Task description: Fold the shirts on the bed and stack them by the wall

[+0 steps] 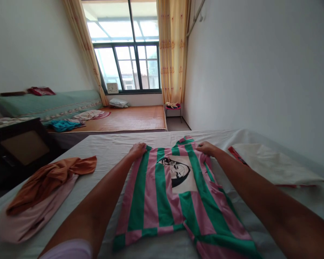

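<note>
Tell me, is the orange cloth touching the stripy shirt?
Apart. The head view shows bare white sheet between the orange cloth and the stripy shirt.

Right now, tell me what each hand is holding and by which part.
Both hands grip the striped shirt at its far end: the left hand at the left shoulder, the right hand at the right shoulder. It lies flat on the bed.

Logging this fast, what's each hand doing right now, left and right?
Left hand: closed on the far left corner of the striped shirt.
Right hand: closed on the shirt's far right corner.
</note>
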